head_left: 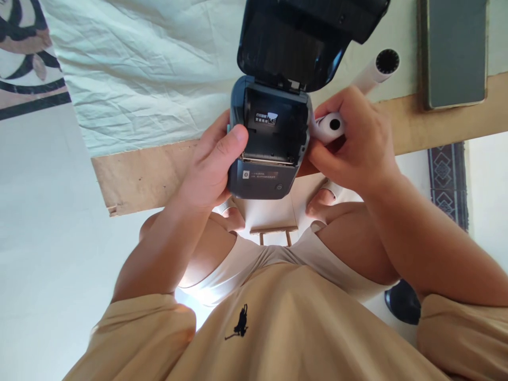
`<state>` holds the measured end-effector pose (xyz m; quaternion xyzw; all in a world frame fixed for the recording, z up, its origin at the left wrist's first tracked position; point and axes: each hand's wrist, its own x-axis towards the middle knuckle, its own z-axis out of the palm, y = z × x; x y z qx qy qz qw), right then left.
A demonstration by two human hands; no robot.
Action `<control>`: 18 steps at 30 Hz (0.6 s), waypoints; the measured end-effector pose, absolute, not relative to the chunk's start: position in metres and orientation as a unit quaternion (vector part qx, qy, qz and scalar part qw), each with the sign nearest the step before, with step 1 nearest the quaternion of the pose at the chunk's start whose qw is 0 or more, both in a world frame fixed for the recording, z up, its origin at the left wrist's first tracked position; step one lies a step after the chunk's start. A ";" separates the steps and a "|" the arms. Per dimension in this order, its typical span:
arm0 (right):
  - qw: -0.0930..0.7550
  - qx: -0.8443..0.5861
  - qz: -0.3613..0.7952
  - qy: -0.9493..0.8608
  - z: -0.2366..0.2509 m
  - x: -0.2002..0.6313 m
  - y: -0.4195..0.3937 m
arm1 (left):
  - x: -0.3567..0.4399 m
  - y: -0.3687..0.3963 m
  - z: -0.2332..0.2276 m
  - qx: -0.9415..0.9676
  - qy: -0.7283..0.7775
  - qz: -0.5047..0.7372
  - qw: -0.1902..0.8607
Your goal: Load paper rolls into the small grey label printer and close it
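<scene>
A dark label printer (262,180) is held up at the table's front edge with its black lid (291,42) swung open away from me. Its paper bay is bare, with a small printed sticker inside. My left hand (216,161) grips the printer's left side, thumb over the rim. Close against the printer's right side, my right hand (359,143) pinches a small white paper roll (328,128) with a dark core hole. Behind that hand a larger white roll (373,74) with a dark hollow end lies on the cloth.
A pale green cloth (151,69) covers most of the wooden table (143,177). At the right lies a flat grey-green device in a case (456,53), possibly a phone. Below the table are my legs and a small wooden stool (273,230). A dark round object (402,302) is at lower right.
</scene>
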<state>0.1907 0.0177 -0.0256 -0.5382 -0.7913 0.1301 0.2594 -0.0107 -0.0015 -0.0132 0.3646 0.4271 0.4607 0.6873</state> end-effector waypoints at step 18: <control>0.297 -0.479 0.104 -0.820 -0.027 0.199 0.015 | -0.012 0.001 -0.021 0.382 0.393 0.481 0.684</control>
